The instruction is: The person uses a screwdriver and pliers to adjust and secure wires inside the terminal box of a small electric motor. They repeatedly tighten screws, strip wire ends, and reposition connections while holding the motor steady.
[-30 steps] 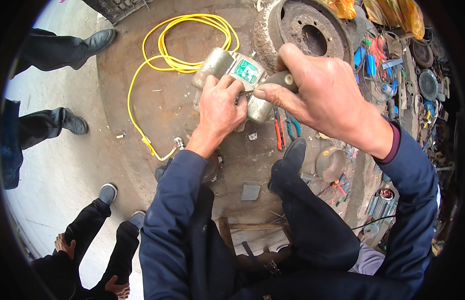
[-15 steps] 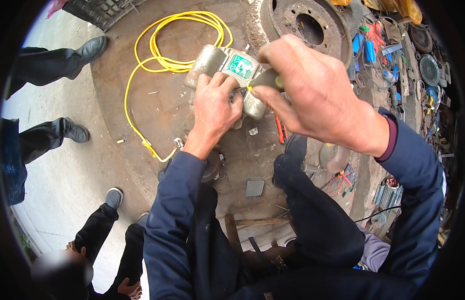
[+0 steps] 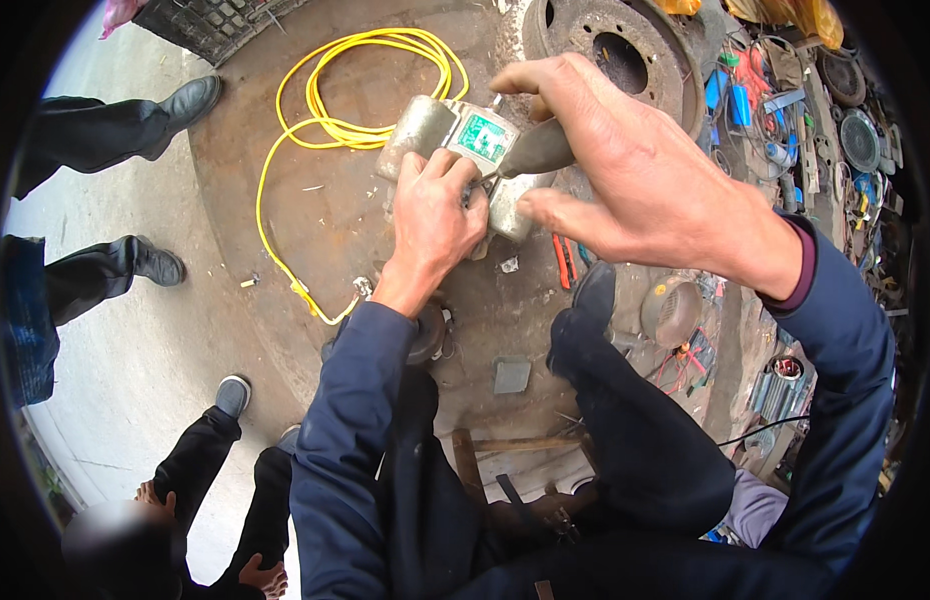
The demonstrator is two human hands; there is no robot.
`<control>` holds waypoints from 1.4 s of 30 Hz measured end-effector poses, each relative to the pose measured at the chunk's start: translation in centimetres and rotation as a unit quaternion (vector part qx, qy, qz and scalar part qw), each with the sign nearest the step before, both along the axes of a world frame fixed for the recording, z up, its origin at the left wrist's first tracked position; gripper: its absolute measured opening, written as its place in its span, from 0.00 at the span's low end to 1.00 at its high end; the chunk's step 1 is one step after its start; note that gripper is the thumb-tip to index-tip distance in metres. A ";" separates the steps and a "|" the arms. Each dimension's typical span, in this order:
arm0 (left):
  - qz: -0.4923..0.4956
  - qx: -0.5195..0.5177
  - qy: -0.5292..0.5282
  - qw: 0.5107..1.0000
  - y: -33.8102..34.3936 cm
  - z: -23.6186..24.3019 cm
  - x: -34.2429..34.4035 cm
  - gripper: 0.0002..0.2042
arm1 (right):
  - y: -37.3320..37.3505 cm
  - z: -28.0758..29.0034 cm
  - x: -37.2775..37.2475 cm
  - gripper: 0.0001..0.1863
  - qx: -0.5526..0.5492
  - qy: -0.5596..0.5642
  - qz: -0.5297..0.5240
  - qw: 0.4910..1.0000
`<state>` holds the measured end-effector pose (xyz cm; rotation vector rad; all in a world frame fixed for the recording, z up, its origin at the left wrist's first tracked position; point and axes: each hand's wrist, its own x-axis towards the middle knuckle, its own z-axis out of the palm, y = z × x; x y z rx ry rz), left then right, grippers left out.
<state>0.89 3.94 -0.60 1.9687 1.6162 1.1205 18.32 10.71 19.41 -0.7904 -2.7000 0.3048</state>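
A grey metal machine with rounded ends and a green label lies on the brown ground in front of me. My left hand rests on its near side, fingers curled and thumb bent in around the shaft of a dark-handled screwdriver; the tip is hidden there. The handle slants up to the right, toward my right palm. My right hand is spread around the handle's end, its thumb standing away from it and its forefinger stretched beyond. Part of the machine is hidden behind both hands.
A yellow cable lies coiled beyond the machine. At the back stands a rusty wheel rim. Red-handled pliers and a grey square plate lie nearer. Tools and parts crowd the right side; people's legs are at left.
My right hand's thumb and fingers have spread off the screwdriver handle, which now shows more fully. My left hand has kept its place at the machine. The view has shifted slightly.
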 end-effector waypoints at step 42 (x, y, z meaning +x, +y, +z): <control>0.003 0.006 -0.019 1.000 0.0 0.7 0.0 0.08 | 0.0 1.5 -0.3 0.19 -0.242 -0.095 -0.172 0.950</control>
